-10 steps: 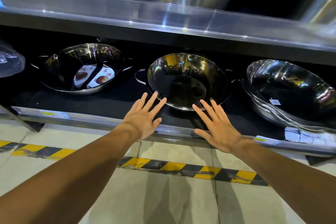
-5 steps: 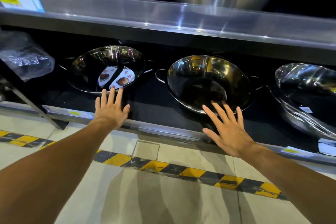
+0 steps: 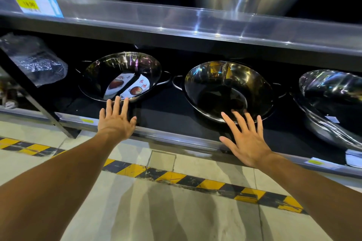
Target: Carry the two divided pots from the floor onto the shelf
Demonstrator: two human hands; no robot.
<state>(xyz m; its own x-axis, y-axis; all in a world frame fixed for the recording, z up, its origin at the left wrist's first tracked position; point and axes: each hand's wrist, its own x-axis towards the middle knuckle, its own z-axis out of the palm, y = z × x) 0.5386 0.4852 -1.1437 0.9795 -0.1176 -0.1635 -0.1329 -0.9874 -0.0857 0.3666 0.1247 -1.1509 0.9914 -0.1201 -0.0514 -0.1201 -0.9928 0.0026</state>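
Two shiny steel divided pots stand on the low black shelf (image 3: 168,115). The left divided pot (image 3: 109,72) has a curved partition and a paper label with pictures inside. The right divided pot (image 3: 215,78) has a curved partition and loop handles. My left hand (image 3: 115,121) is open, fingers spread, its fingertips at the near rim of the left pot. My right hand (image 3: 246,141) is open too, fingers spread just in front of the right pot's near rim. Neither hand holds anything.
More steel pans (image 3: 333,100) are stacked at the right of the shelf. A plastic-wrapped item (image 3: 37,62) sits at the left. An upper steel shelf (image 3: 195,23) with large pots hangs overhead. Yellow-black hazard tape (image 3: 176,178) crosses the concrete floor.
My left hand has moved left from the right pot to the front of the left pot. My right hand has stayed near the right pot. The view has shifted left.
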